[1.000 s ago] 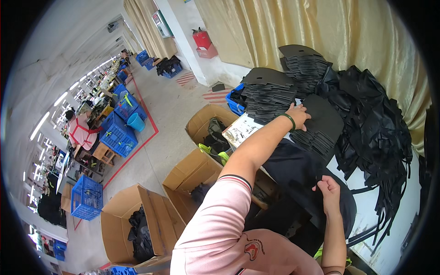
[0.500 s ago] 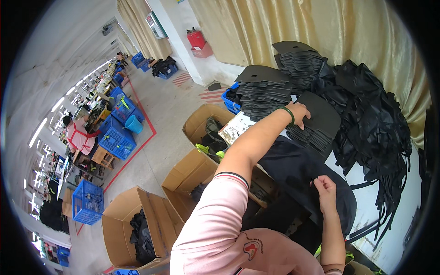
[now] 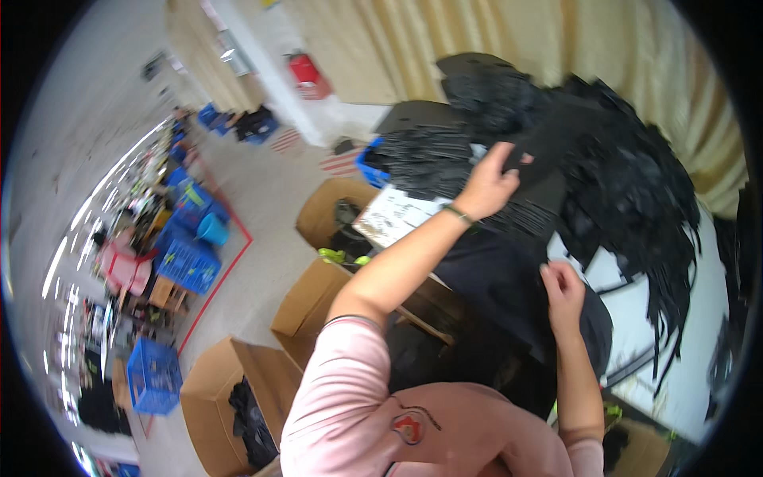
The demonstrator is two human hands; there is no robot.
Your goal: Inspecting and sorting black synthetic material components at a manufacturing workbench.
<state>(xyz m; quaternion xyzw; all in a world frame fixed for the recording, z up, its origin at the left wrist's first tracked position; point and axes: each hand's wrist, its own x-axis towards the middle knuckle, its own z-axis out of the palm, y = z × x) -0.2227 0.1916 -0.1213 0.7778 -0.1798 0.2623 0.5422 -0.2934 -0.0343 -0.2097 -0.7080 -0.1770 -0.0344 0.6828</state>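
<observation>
My left hand, a bracelet on its wrist, pinches the edge of a flat black panel. That panel is tilted up above a stack of similar black panels. My right hand hovers lower down by a dark cloth, its fingers curled together; whatever they may hold is hidden. A second stack of black panels stands left of the first. Heaped to the right is a pile of black fabric pieces with straps hanging down.
The white table runs along the right, below a beige curtain. Open cardboard boxes with dark pieces stand at the left. Beyond a red floor line are blue crates and a person in pink.
My left hand has gone from resting on the stack to lifting a black panel off it. The right hand has risen slightly. The view has shifted and blurred.
</observation>
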